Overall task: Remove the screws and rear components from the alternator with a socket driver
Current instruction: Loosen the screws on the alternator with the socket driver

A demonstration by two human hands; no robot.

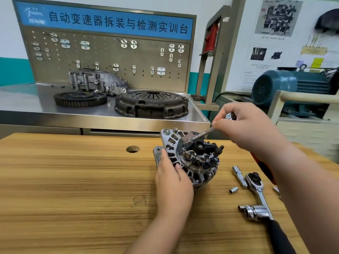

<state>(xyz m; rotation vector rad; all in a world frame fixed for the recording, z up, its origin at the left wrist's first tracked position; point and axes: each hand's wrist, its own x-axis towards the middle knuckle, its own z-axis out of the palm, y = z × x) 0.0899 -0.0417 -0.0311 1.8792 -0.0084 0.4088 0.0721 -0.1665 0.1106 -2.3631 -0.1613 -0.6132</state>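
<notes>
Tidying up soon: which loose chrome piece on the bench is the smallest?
The small socket, lying alone beside the longer extension bar, left of the ratchet; the large socket by the ratchet's handle is far bigger.

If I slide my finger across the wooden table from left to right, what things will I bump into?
round hole → alternator → small socket → ratchet wrench
</notes>
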